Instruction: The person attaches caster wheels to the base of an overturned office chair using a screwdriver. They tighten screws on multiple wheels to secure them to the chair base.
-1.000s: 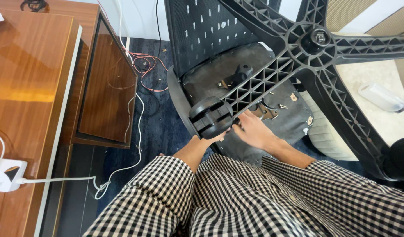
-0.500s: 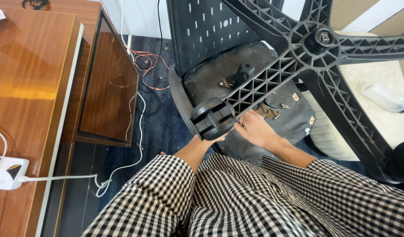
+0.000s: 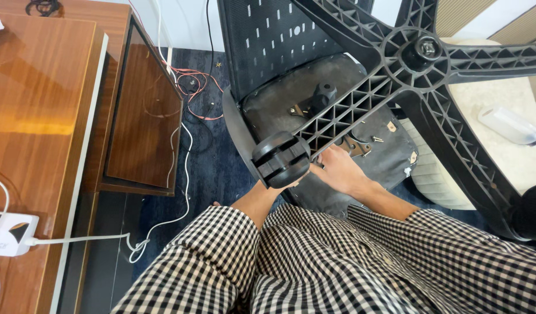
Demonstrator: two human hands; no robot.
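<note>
Illumination is bright and even, consistent with daylight or diffuse room light. The wooden desk top (image 3: 29, 110) at left carries a warm, soft-edged glare patch on its polished surface. The glossy wooden side panel (image 3: 143, 116) beside it shows faint reflections. The dark blue carpet (image 3: 212, 157) beneath the chair lies in moderate shadow; no hard-edged shadows appear. The cream cushion (image 3: 500, 139) at far right is near overexposure. Focus is sharp across the black chair base (image 3: 407, 58) and the checked sleeves (image 3: 337, 267). Wide-angle distortion bends straight lines near the edges. Motion blur is negligible.
</note>
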